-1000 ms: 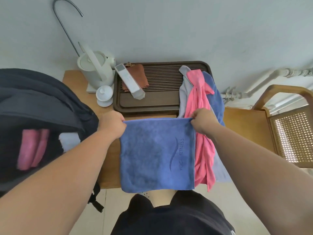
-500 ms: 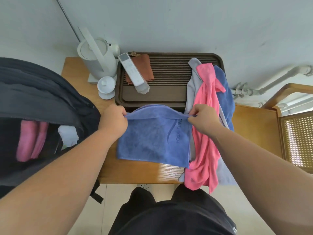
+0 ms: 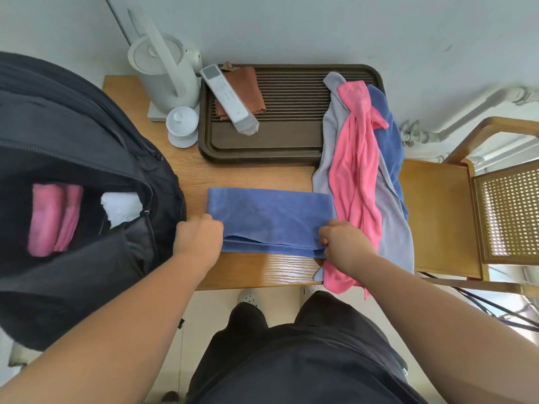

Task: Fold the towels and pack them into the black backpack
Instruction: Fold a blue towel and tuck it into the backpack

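Biggest thing in shot is the black backpack (image 3: 73, 141), sitting well left of the tray (image 3: 262, 141) with its mouth gaping. A rolled pink towel (image 3: 52, 220) and a white towel (image 3: 122, 208) are tucked inside. Under the tray runs the wooden table (image 3: 262, 272), and off to the tray's right stands a wooden chair (image 3: 437, 214) with a cane back.

The tray itself is dark brown and slatted, up against the wall. Draped over its right end and spilling down past the table edge is a heap of loose towels (image 3: 355, 170): grey, pink and dark blue.

Just in front of the tray lies the blue towel (image 3: 268, 211), folded into a long flat band on the table. At the tray's left corner stands a white kettle (image 3: 163, 74).

Now the hands. The left hand (image 3: 198, 240) is curled tight, gripping the band's left end. The right hand (image 3: 344, 243) pinches the layered edge at its right end, knuckles up against the pink cloth.

On the tray's left part rests a white remote (image 3: 227, 97) across a brown cloth (image 3: 248, 86). A small lidded cup (image 3: 182, 123) sits just left of the tray.
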Demonstrator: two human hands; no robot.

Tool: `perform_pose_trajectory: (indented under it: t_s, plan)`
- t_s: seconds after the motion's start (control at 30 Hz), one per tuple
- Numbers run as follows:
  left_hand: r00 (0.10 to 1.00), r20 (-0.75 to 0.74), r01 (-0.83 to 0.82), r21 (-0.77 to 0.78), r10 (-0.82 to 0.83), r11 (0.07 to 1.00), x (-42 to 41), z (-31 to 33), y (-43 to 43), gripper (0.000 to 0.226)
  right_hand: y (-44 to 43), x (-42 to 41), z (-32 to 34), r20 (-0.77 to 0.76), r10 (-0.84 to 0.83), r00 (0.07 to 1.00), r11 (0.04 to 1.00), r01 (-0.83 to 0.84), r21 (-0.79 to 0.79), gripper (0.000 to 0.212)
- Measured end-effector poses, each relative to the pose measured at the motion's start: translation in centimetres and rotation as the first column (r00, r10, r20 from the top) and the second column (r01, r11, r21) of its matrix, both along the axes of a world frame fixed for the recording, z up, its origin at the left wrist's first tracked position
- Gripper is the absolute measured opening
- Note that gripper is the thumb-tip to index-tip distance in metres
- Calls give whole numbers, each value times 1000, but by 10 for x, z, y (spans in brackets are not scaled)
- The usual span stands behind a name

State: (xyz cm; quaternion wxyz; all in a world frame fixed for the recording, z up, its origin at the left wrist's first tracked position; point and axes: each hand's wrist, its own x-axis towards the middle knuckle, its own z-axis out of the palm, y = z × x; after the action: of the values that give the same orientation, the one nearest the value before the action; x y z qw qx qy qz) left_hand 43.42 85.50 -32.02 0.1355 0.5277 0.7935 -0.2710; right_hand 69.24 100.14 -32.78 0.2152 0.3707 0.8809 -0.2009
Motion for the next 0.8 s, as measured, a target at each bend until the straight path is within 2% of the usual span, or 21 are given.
perform_pose_trajectory:
  t_s: [0.07, 0.2, 0.3, 0.37, 0.4, 0.47, 0.53, 0.6, 0.67, 0.73, 0.8]
  plan:
    - [998, -21, 67, -22, -67, 998, 2, -4, -1, 26, -5, -2, 1, 69, 37, 997, 999, -39, 31, 14]
    - [993, 55, 112, -101, -107, 989, 8, -10, -1, 30, -11, -8, 6, 178, 176, 968, 976, -195, 99, 24]
    - [992, 107, 83, -150, -67, 985, 10, -9, -3, 29, -10, -11, 6, 266, 213, 940, 967, -242, 81, 24]
    - [987, 163, 38, -140, -15, 989, 8, -9, -3, 15, -8, -13, 5, 284, 209, 936, 971, -233, 53, 29]
    - [978, 208, -8, -106, 30, 994, 5, -8, -2, 7, -6, -15, 5, 267, 187, 946, 977, -207, 51, 36]
    - [951, 287, -116, -17, 116, 993, 0, -9, 2, 16, -5, -24, 1, 161, 132, 978, 984, -149, 102, 45]
    - [954, 285, -150, 177, 95, 973, -1, -14, 4, 17, -6, -38, -6, -26, 81, 996, 979, -75, 189, 46]
    - [970, 235, -126, 275, 61, 953, 2, -24, 9, 48, -9, -55, -17, -144, 31, 989, 975, 1, 222, 47]
    - [956, 268, -182, 211, 122, 960, 8, -35, 14, 73, -13, -71, -33, -97, -15, 995, 984, 32, 177, 58]
    - [935, 293, -249, 139, 200, 959, 13, -50, 16, 81, -18, -80, -53, -17, -61, 998, 989, 63, 134, 70]
    - [926, 296, -275, 100, 236, 956, 17, -65, 14, 87, -21, -79, -68, -4, -83, 997, 986, 83, 144, 80]
